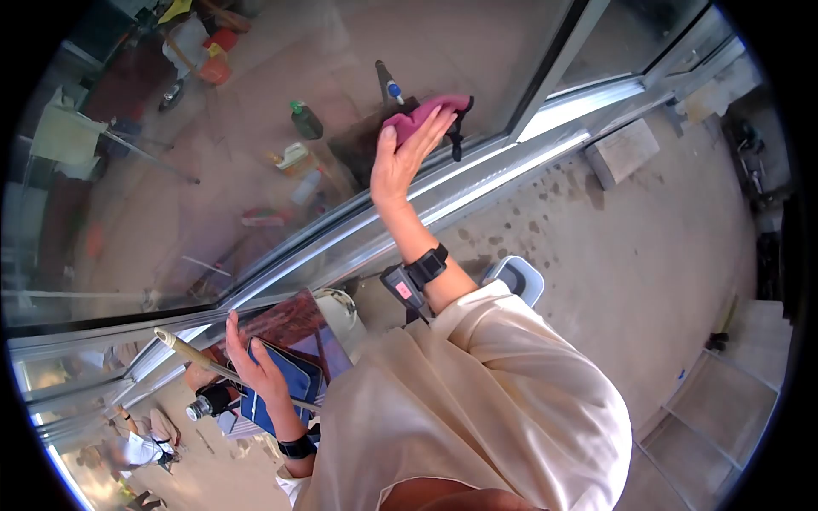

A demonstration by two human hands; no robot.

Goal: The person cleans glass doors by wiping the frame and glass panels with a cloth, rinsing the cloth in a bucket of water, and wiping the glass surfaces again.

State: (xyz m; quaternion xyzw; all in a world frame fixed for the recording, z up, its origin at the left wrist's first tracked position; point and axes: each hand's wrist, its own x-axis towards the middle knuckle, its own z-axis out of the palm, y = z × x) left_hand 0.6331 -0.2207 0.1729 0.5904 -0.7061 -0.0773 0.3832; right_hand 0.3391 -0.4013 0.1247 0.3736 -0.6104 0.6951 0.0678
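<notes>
My right hand (407, 162) presses a pink cloth (419, 119) with a dark edge against the large glass pane (281, 51), its fingers lying over the cloth. Lower down on the left, my left hand (260, 375) has its fingers stretched out and apart, near the window frame. A stick with a pale end (183, 347) passes behind that hand. Below it lies a blue pouch (294, 375) with light trim. Whether the left palm touches the stick or the pouch is hidden.
A grey-white bucket (521, 279) stands by my right elbow. A pale block (624, 152) sits beside the window frame, near wet spots on the floor. Through or in the glass show a green bottle (307, 121) and other items. Another person (146, 443) is at lower left.
</notes>
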